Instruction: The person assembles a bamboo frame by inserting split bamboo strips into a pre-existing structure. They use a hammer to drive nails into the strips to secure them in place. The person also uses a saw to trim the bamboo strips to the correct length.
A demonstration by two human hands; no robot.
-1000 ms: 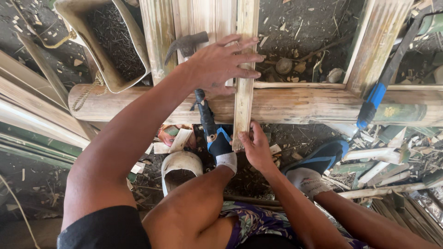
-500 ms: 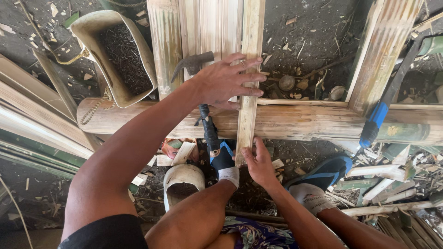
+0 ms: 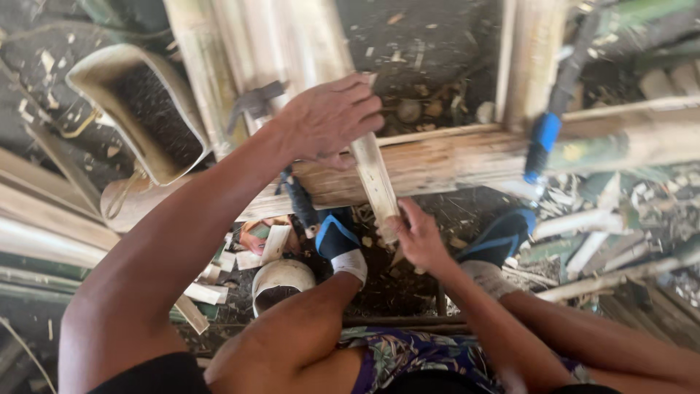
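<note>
My left hand [image 3: 329,120] presses down on a pale bamboo slat [image 3: 373,182] where it crosses a thick horizontal bamboo pole [image 3: 445,157]. My right hand [image 3: 414,235] grips the near lower end of the same slat. More upright slats [image 3: 255,44] lie side by side under and beyond my left hand. A hammer head [image 3: 251,102] shows just left of my left wrist. My feet in blue sandals [image 3: 337,237] rest on the dirt below the pole.
A cut plastic scoop container [image 3: 138,109] holding dark material lies at upper left. A blue-handled tool [image 3: 543,138] leans over the pole at right. A small round bowl [image 3: 281,281] sits by my knee. Bamboo strips and offcuts [image 3: 590,248] litter the ground.
The slat under my hands has tilted, its lower end swinging right. My left hand has stayed on it and my right hand has shifted right with its end. The view has tilted.
</note>
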